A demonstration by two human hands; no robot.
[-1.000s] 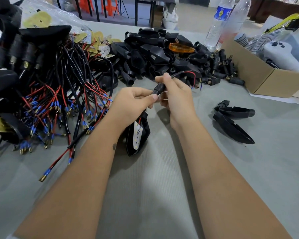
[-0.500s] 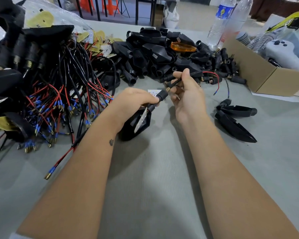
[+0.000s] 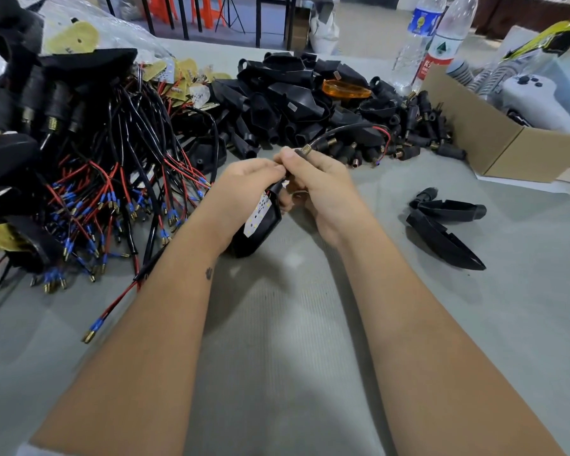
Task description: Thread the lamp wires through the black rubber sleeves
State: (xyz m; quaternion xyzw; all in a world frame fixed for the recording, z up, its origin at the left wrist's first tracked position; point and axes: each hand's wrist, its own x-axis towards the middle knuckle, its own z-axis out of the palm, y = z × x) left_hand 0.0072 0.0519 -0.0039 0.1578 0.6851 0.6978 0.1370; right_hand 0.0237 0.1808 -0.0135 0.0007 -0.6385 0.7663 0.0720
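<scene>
Black wires arcing up-right

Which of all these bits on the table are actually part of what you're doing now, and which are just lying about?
In use:
- left hand holding the lamp housing
- right hand pinching its wire
- pile of rubber sleeves, waiting

Lying about:
- orange lens
- water bottles
- cardboard box
- two black shells

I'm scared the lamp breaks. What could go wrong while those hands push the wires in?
The red and black wire arcs over the heap of small black rubber sleeves; it might snag there. The black lamp housing with its white LED board hangs below the left hand, so a tug by the right hand could strain the joint.
</scene>
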